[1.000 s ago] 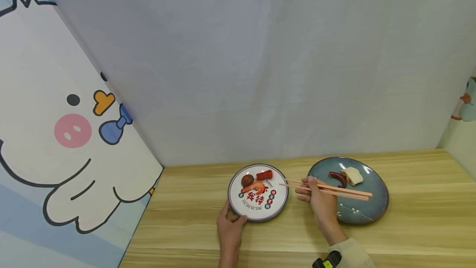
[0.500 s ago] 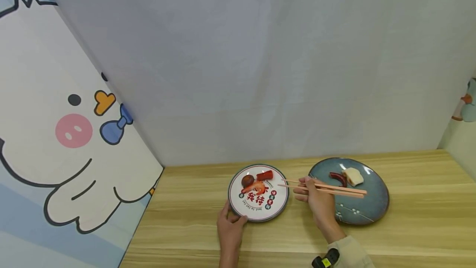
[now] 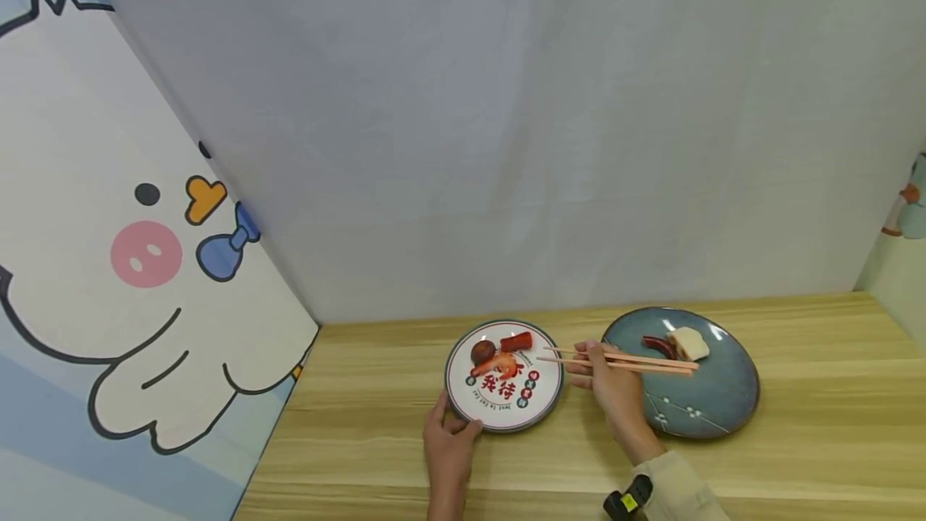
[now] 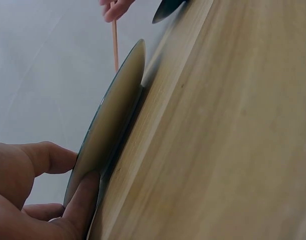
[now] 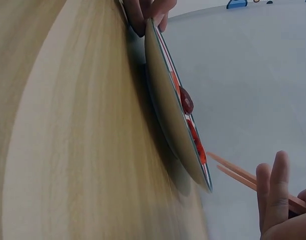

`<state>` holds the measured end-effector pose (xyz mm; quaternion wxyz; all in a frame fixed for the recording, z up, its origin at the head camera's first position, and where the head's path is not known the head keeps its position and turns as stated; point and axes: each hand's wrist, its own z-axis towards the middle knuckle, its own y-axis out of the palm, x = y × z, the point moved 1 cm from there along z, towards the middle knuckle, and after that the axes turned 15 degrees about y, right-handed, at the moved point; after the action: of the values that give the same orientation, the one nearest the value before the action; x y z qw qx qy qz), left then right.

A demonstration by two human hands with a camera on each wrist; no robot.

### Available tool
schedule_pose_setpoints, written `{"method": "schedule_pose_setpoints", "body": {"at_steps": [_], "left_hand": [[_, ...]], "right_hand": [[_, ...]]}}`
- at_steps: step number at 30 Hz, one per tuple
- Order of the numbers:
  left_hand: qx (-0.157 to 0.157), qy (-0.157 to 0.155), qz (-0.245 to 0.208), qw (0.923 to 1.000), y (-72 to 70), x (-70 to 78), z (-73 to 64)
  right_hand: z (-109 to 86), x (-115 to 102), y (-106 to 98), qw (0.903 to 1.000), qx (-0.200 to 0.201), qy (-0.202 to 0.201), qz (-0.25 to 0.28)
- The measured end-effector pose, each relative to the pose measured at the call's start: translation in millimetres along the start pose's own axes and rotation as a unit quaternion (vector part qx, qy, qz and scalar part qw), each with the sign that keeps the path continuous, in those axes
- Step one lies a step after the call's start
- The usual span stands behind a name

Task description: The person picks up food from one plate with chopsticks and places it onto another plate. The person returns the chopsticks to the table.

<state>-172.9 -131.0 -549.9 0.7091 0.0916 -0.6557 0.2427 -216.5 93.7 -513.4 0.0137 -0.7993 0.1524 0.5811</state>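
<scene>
Chopsticks (image 3: 654, 360) are gripped in the fingers of the right hand (image 3: 611, 388), their slightly parted tips left of those fingers, over the edge of the white plate (image 3: 544, 383). The left hand (image 3: 450, 445) pinches this plate's rim between thumb and fingers. Just beyond the left fingers, on the plate, lie a shrimp (image 3: 497, 365), a brown round piece (image 3: 483, 351) and a red piece (image 3: 517, 342). Right of the right fingers, the blue plate (image 3: 723, 392) bears a red curved piece (image 3: 657, 345) beside a white piece (image 3: 689, 343). Beneath everything spreads the bench (image 3: 362, 441).
</scene>
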Motion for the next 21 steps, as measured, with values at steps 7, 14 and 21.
{"method": "schedule_pose_setpoints", "body": {"at_steps": [7,14,21], "left_hand": [[-0.002,-0.002,0.001,1.0,-0.5,1.5,-0.3],[0.002,-0.007,0.006,1.0,0.6,1.1,0.6],[-0.003,-0.005,0.006,1.0,0.1,1.7,0.6]], "right_hand": [[5.1,0,2,0.9999,-0.01,-0.003,-0.011],[8.7,-3,4,0.9982,-0.011,-0.018,-0.056],[12.0,-3,5,0.9954,-0.027,-0.039,-0.083]]}}
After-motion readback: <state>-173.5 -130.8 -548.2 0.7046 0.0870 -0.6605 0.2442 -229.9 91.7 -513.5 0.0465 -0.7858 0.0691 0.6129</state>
